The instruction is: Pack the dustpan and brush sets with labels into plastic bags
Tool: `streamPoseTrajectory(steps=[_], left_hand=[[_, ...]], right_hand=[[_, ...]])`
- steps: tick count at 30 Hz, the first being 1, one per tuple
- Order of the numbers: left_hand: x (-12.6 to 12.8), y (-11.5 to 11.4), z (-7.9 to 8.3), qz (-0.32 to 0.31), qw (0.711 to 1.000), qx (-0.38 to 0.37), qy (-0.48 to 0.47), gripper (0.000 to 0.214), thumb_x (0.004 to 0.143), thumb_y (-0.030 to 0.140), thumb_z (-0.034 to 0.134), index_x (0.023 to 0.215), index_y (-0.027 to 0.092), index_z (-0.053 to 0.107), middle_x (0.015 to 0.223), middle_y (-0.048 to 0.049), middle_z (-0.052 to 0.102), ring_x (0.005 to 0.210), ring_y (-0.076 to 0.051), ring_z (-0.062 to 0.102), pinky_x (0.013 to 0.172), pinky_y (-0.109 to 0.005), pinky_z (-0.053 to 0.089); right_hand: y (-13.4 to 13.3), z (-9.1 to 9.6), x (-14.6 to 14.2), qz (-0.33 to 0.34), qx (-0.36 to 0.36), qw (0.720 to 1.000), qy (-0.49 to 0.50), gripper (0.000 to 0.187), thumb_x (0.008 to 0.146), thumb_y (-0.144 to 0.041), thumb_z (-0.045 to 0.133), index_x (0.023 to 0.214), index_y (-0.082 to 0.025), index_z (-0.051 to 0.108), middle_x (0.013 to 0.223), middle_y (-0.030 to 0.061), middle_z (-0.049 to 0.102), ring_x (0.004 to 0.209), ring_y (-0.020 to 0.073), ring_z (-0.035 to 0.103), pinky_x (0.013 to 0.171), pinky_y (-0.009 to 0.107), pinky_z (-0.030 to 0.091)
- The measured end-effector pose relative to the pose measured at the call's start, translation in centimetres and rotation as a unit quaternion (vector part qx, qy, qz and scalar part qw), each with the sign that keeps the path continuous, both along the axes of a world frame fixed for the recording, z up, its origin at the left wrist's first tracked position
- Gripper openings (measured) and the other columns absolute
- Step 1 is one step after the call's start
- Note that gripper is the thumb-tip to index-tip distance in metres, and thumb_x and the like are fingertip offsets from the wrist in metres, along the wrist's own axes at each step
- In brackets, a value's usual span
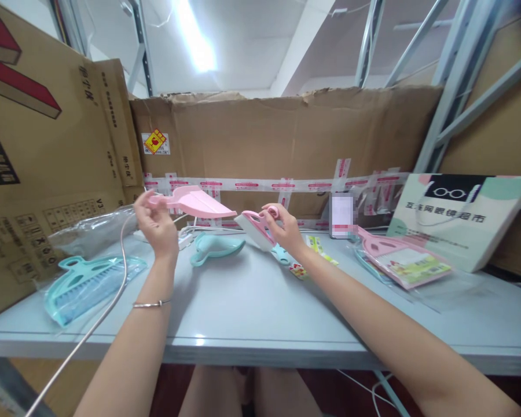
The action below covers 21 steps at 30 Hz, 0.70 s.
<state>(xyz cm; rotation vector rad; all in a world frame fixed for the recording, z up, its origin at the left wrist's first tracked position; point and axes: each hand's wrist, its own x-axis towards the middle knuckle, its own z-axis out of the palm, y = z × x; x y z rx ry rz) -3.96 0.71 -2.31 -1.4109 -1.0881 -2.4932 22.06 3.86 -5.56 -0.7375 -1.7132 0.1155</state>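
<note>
My left hand [157, 223] is closed round the handle of a pink dustpan [200, 201], raised above the table with its wide edge to the right. In my right hand [283, 227] is a small pink hand brush [257, 231], gripped by its handle, its pale bristles facing down and left. Brush and dustpan are close together but apart. Below them a turquoise dustpan [217, 245] lies on the table [238, 307]. A turquoise brush [281, 253] lies partly hidden behind my right hand, beside yellow-green card labels [316, 249].
At the left lies a bagged turquoise dustpan set [91, 284], crossed by a white cable [119, 289]. Bagged pink sets [399, 258] lie right, near a paper bag [455, 220]. A phone [342, 215] stands against the back carton [286, 139]. Another carton [47, 174] stands left.
</note>
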Motion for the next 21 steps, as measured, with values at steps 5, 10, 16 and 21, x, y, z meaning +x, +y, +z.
streamPoseTrajectory(steps=[5, 10, 16, 21], left_hand=[[-1.6, -1.2, 2.4, -0.174, 0.966, 0.024, -0.188, 0.033, 0.094, 0.041, 0.033, 0.124, 0.029, 0.037, 0.116, -0.0038, 0.056, 0.104, -0.016, 0.056, 0.081, -0.028, 0.047], [0.4, -2.3, 5.5, -0.427, 0.896, -0.022, -0.116, 0.033, 0.09, 0.045, 0.043, 0.111, 0.023, 0.056, 0.093, -0.0028, 0.064, 0.082, -0.013, 0.061, 0.073, -0.024, 0.051], [4.1, -1.5, 6.4, -0.523, 0.829, -0.181, 0.083, 0.034, 0.084, 0.035, 0.057, 0.111, 0.016, 0.06, 0.09, -0.0075, 0.068, 0.073, -0.016, 0.064, 0.066, -0.028, 0.053], [5.3, 1.4, 3.6, -0.524, 0.827, -0.174, 0.102, 0.038, 0.084, 0.039, 0.056, 0.113, 0.014, 0.057, 0.093, -0.0093, 0.069, 0.077, -0.017, 0.066, 0.069, -0.03, 0.053]], right_hand=[[0.1, -0.9, -0.4, -0.001, 0.045, 0.999, 0.014, 0.022, 0.09, -0.038, 0.04, 0.099, -0.022, 0.053, 0.093, 0.0058, 0.065, 0.087, 0.0178, 0.061, 0.082, 0.032, 0.047], [-0.7, 0.5, 0.2, 0.048, 0.159, 0.986, -0.019, 0.014, 0.088, -0.028, 0.045, 0.097, -0.022, 0.053, 0.094, 0.0071, 0.066, 0.092, 0.0189, 0.062, 0.084, 0.036, 0.047], [-2.5, 3.8, 3.2, 0.103, 0.131, 0.976, 0.139, 0.006, 0.087, -0.021, 0.041, 0.091, -0.025, 0.039, 0.08, -0.0009, 0.068, 0.082, 0.0157, 0.065, 0.08, 0.037, 0.048], [-1.6, 3.3, 5.5, 0.11, -0.011, 0.979, 0.169, 0.007, 0.081, -0.02, 0.045, 0.082, -0.025, 0.039, 0.049, -0.0092, 0.051, 0.05, 0.0116, 0.053, 0.059, 0.028, 0.045]])
